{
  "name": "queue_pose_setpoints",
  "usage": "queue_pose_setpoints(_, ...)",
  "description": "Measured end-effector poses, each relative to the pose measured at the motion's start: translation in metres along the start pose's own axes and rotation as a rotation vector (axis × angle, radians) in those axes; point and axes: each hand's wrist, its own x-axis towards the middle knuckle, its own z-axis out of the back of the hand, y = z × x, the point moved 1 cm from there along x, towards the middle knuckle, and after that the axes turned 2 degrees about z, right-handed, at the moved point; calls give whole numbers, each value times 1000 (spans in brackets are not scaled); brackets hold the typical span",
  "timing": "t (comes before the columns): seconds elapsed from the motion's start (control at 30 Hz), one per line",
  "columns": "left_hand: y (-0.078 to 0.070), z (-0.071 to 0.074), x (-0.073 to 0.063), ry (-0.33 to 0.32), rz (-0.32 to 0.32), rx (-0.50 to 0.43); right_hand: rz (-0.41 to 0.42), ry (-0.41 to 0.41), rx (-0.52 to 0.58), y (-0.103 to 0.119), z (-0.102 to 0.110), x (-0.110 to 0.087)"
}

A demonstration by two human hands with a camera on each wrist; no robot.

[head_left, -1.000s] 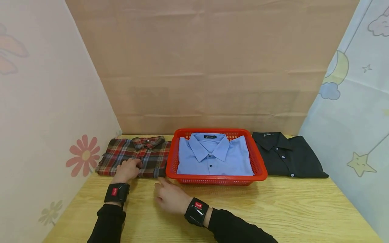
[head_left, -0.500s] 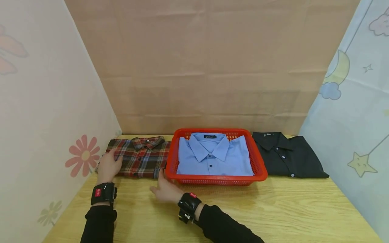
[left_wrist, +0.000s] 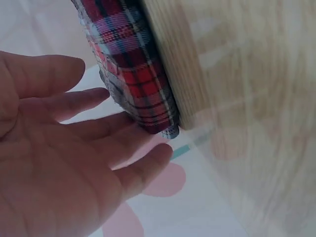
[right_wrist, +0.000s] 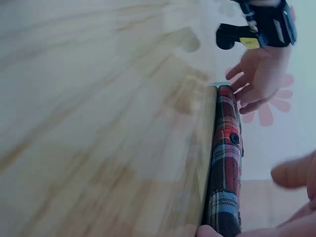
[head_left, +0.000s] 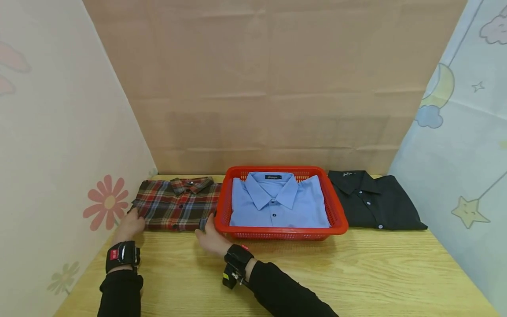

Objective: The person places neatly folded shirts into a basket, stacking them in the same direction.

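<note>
A folded plaid shirt in red, brown and blue lies on the table, left of the basket. My left hand is at its front left corner. Seen from the left wrist, the extended fingers reach the shirt's folded edge, while the thumb stays apart from it. At the front right corner is my right hand, between shirt and basket. In the right wrist view a fingertip meets the bottom of the shirt's folded side, and the thumb stands away from the cloth.
A red plastic basket holds a folded light blue shirt and stands close against the plaid shirt's right side. Farther right lies a folded black shirt. Patterned panels flank the wooden table, with brown paper behind.
My left hand has moved off the top of the plaid shirt, left and down to its front left corner. My right hand has come slightly up to the front right corner.
</note>
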Motion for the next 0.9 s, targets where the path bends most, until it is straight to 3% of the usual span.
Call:
queue_pose_setpoints(0.2,-4,-1,-1,9,0,-4,-21,-71,-9,1,0,9)
queue_pose_setpoints(0.5,-3,-2,3,-49,-2,54,-193,-125,217,-4,-7,19)
queue_pose_setpoints(0.7,1,-1,1,-22,52,33,-197,-146,248,-7,-6,21)
queue_pose_setpoints(0.9,6,-2,0,-38,100,39,-191,-153,190,-8,-6,19)
